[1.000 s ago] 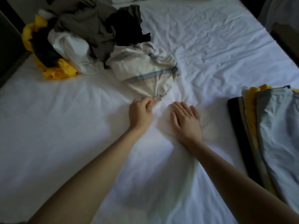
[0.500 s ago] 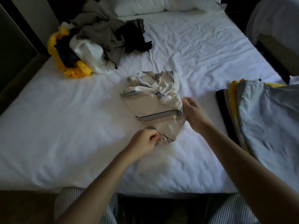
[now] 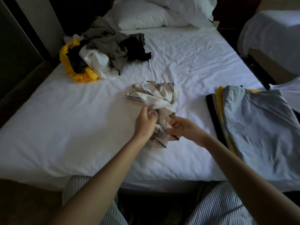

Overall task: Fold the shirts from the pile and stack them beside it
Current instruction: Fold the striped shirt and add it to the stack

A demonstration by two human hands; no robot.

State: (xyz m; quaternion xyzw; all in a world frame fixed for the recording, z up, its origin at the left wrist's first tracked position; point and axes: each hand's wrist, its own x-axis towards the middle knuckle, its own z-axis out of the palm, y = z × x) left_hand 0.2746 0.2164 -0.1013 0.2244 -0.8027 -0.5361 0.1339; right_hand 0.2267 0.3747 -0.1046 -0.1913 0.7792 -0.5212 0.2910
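bed with white sheet carries everything. crumpled cream shirt with dark piping lies bunched near the middle of the bed, closer to the near edge than to the head end. left hand is closed on a fold of it at its left side; right hand pinches the lower, nearer part of the same shirt between thumb and fingertips, so both hands grip the one garment. the two hands sit close together, with cloth between them. unfolded pile (grey, black, white and yellow pieces tangled) sits at the far left corner, well apart from the shirt. stack of folded shirts lies along the right edge, a pale blue-grey one on top, with yellow and black layers showing at its left side; it does not touch the held shirt. pillows at the head end. striped trousers show below the near edge.
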